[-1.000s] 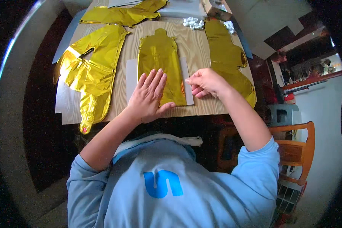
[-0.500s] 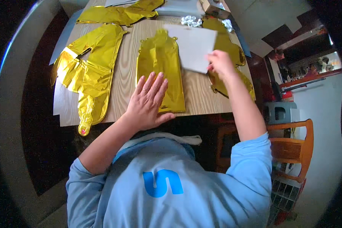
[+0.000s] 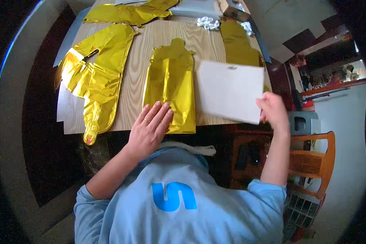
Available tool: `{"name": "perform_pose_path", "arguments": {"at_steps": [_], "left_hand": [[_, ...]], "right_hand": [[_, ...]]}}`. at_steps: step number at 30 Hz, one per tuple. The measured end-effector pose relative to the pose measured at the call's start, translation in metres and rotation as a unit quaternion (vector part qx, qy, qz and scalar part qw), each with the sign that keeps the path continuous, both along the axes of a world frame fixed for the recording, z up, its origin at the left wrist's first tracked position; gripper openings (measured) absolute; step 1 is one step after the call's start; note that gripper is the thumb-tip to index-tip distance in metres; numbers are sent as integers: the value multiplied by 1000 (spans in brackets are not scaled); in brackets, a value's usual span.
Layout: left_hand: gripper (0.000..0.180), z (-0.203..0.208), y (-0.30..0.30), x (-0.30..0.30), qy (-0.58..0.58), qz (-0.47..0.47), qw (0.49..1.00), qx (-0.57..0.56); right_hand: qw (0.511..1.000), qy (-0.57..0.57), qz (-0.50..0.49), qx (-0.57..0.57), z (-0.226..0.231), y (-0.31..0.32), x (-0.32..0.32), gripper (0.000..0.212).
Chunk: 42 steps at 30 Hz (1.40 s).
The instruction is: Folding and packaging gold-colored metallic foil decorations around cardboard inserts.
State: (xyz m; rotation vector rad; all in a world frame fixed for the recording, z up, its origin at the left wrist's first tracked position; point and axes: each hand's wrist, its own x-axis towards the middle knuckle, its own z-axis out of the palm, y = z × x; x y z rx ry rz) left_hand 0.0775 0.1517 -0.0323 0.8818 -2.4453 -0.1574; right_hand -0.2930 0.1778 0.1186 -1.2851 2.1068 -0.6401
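Observation:
A flat, folded gold foil balloon [image 3: 171, 69] lies in the middle of the wooden table. My left hand [image 3: 148, 128] rests over its near end, fingers stretched out and held side by side. To the right, my right hand [image 3: 273, 112] pinches the right edge of a white rectangular card [image 3: 232, 91]. The card has a small dark slot by its top edge and is held at a slight tilt above the table's right part. It hides part of another gold foil balloon [image 3: 240, 44] lying behind it.
More gold foil lies on the wooden table [image 3: 130, 85]: a crumpled balloon [image 3: 103, 77] at left, its tip over the front edge, and another [image 3: 130, 14] at the back. White curled bits [image 3: 207, 23] and a box [image 3: 234, 10] sit far right. A wooden chair [image 3: 313, 158] stands right.
My right hand has drawn the white card toward me and to the right, off the middle balloon's far corner. The balloon and my left hand have slid nearer to me.

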Motion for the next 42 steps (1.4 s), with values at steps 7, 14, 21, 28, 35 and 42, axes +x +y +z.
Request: {"name": "perform_pose_path", "arguments": {"at_steps": [7, 14, 21, 28, 35, 42], "left_hand": [[53, 27, 10, -12, 103, 31, 994, -2], [52, 14, 24, -27, -25, -19, 998, 56], [70, 17, 18, -21, -19, -15, 996, 81], [77, 15, -11, -17, 23, -44, 996, 76], [79, 14, -30, 10, -84, 14, 995, 47], [80, 9, -30, 9, -83, 28, 995, 42]], "right_hand": [[976, -190, 89, 62, -62, 36, 65, 9], [928, -368, 44, -34, -113, 41, 95, 11], [921, 212, 183, -271, -79, 43, 139, 43], [875, 311, 308, -208, -122, -14, 153, 66], [890, 314, 291, -157, -119, -13, 158, 70], [888, 277, 294, -218, -103, -29, 191, 72]]}}
